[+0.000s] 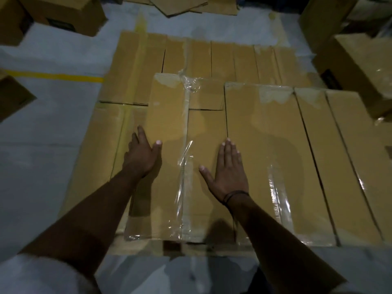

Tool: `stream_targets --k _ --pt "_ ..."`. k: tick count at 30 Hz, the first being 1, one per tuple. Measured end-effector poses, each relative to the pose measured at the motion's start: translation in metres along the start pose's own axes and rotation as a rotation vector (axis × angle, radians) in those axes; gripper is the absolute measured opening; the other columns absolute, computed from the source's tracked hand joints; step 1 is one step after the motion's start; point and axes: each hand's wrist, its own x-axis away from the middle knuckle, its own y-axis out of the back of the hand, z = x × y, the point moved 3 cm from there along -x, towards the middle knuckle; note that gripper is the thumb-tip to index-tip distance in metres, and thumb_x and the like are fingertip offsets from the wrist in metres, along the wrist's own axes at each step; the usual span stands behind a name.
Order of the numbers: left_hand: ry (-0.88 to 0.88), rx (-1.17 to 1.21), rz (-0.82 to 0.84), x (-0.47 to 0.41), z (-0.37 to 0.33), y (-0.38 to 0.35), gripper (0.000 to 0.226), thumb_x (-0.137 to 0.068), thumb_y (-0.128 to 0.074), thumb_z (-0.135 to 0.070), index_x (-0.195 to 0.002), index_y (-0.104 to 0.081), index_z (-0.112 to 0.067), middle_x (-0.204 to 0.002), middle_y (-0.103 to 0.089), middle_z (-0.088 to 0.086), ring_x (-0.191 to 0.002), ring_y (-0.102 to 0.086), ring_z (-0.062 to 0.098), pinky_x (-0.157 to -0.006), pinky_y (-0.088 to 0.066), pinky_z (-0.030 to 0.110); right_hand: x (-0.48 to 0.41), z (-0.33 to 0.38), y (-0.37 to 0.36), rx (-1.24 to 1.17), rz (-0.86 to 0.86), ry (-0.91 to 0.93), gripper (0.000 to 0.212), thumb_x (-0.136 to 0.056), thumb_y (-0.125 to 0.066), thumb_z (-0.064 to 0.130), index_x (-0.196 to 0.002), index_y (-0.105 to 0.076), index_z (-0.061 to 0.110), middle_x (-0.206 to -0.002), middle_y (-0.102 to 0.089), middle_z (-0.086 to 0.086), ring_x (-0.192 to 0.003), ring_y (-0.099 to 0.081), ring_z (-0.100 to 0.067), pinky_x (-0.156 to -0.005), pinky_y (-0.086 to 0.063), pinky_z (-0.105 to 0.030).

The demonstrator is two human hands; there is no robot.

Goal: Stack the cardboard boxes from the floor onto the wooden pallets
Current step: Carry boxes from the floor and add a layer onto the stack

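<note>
Cardboard boxes [165, 124] under left hand [141, 157] and right hand [229, 176], fingers [228, 149] straight, flat; dark label [329, 78] illegible.

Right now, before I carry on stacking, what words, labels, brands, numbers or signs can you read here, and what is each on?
No text here can be read.
Upper-left label, a dark patch on a box on the floor: too blurred to read.
Right-hand label, a dark patch on the side of a box: too blurred to read.
Long boxes on the stack: clear tape only, no print shows.
Yellow floor line: plain, no lettering.
</note>
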Motion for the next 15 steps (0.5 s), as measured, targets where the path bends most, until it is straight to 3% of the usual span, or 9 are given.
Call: stream_targets --k 4,8,15 --pt "0.159 -0.158 0.151 0.054 0.006 0.005 0.097 -0.103 -0.035 -0.064 -0.160 0.018 -0.007 -0.170 0.007 0.020 -0.157 -0.002 0.037 -0.124 -0.006 0.058 0.008 0.005 0.015 0.009 0.113 -0.011 0.099 -0.094 -0.005 0.077 -0.158 0.013 0.003 -0.165 0.021 -0.017 -0.153 0.021 -0.027 -0.126 0.006 -0.045" --pt "0.214 -0.303 0.260 0.099 -0.004 0.035 0.099 -0.101 -0.029 -0.071 -0.161 0.005 0.000 -0.168 0.008 0.027 -0.157 0.004 0.040 -0.124 -0.002 0.056 0.018 0.024 0.054 -0.083 0.183 0.018 0.098 -0.095 -0.009 0.075 -0.160 0.003 0.003 -0.168 0.010 -0.017 -0.156 0.010 -0.029 -0.126 0.003 -0.044" --pt "0.169 -0.265 -0.008 0.196 0.000 0.085 0.092 -0.102 -0.019 -0.070 -0.163 0.004 -0.005 -0.169 0.011 0.022 -0.157 0.006 0.039 -0.125 0.001 0.056 0.065 0.128 0.115 -0.078 0.088 0.398 0.092 -0.097 -0.012 0.073 -0.162 -0.003 0.008 -0.169 0.006 -0.015 -0.156 0.009 -0.027 -0.127 0.001 -0.044"
